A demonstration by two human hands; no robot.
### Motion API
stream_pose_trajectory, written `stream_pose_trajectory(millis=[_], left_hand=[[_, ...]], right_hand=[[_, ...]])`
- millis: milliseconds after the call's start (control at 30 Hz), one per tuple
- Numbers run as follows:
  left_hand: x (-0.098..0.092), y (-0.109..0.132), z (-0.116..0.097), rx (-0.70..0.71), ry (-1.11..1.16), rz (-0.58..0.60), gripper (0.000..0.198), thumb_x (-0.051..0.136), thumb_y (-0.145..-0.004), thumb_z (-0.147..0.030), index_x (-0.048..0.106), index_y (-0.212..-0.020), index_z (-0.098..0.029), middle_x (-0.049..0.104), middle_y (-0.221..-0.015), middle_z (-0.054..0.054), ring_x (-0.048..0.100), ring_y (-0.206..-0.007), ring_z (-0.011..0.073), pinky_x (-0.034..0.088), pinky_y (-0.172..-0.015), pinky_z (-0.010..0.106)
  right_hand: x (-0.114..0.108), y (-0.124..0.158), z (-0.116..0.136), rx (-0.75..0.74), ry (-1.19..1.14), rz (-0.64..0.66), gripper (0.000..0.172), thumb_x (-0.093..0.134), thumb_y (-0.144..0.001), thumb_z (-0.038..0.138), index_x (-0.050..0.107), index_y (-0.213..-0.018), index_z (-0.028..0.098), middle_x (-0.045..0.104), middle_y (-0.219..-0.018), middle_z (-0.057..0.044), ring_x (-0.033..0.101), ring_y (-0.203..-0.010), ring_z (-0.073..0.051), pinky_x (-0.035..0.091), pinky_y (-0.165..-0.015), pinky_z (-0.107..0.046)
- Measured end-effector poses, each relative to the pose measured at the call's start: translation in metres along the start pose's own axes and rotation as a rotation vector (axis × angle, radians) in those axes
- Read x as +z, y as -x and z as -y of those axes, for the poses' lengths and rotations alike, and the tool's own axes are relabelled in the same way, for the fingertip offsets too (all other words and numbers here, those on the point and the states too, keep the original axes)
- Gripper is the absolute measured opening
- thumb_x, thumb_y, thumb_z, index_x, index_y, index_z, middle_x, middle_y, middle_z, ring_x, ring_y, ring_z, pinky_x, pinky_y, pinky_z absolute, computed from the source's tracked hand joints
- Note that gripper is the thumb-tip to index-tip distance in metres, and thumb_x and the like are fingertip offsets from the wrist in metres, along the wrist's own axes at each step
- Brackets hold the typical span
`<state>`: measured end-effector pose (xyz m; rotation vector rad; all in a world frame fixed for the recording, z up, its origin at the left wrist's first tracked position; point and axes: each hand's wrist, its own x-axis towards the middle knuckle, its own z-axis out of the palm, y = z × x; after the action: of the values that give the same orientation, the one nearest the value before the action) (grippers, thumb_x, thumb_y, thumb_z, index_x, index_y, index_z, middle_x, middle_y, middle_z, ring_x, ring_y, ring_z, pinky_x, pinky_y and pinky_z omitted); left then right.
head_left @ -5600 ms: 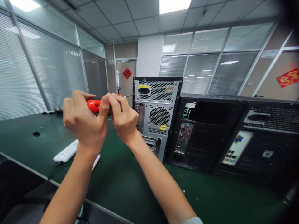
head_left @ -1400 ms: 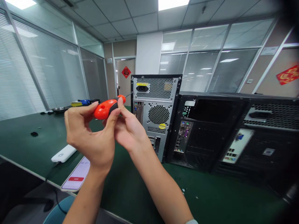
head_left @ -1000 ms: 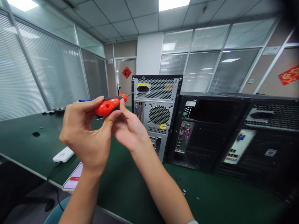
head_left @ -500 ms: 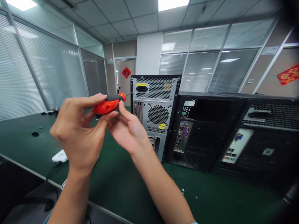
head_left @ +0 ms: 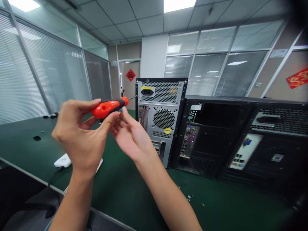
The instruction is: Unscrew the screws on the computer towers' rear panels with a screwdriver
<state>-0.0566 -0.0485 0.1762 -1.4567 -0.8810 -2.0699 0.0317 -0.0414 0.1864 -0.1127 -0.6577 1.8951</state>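
My left hand [head_left: 79, 138] pinches the butt of an orange and black screwdriver [head_left: 109, 106] between thumb and fingers. The tool lies level, and its thin shaft reaches the top left edge of the silver rear panel of a computer tower [head_left: 160, 118]. My right hand [head_left: 131, 136] is just under the handle with palm up and fingers stretched out, its fingertips close to the grip.
Two black computer cases [head_left: 211, 134] stand to the right of the silver one on a green table [head_left: 125, 189]. A white device [head_left: 63, 160] with a cable and a phone lie near the table's front edge at left. Small items sit far left.
Over the last seconds my left hand rolled the handle while my right hand's fingers let go and opened beneath it. The view shifted slightly.
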Motion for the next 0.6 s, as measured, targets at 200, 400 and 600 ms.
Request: stream_pose_trajectory(millis=[200, 400, 600], left_hand=[[-0.001, 0.006, 0.000, -0.001, -0.021, 0.029, 0.035, 0.082, -0.062, -0.030, 0.067, -0.092, -0.021, 0.066, -0.090, 0.000, 0.066, -0.089, 0.0186, 0.061, -0.065, 0.030], [-0.002, 0.004, 0.004, 0.080, -0.003, 0.058, 0.033, 0.081, -0.064, -0.030, 0.068, -0.093, -0.023, 0.066, -0.090, -0.001, 0.065, -0.085, 0.0160, 0.062, -0.066, 0.029], [-0.009, -0.005, 0.006, 0.251, -0.010, 0.135, 0.034, 0.081, -0.065, -0.020, 0.067, -0.097, -0.023, 0.066, -0.088, -0.002, 0.064, -0.080, 0.0119, 0.062, -0.063, 0.022]], right_hand=[[-0.001, -0.001, 0.002, -0.023, 0.030, -0.014, 0.024, 0.051, -0.089, 0.024, 0.065, -0.069, 0.021, 0.062, -0.070, 0.005, 0.054, -0.065, -0.007, 0.045, -0.085, -0.022], [-0.003, -0.002, 0.002, -0.056, 0.062, 0.001, 0.017, 0.055, -0.086, 0.026, 0.067, -0.074, 0.021, 0.064, -0.078, 0.003, 0.056, -0.071, -0.007, 0.044, -0.091, -0.024], [-0.002, -0.003, 0.002, -0.067, 0.087, 0.003, 0.018, 0.056, -0.085, 0.027, 0.067, -0.072, 0.020, 0.065, -0.079, 0.002, 0.055, -0.071, -0.008, 0.044, -0.087, -0.024]])
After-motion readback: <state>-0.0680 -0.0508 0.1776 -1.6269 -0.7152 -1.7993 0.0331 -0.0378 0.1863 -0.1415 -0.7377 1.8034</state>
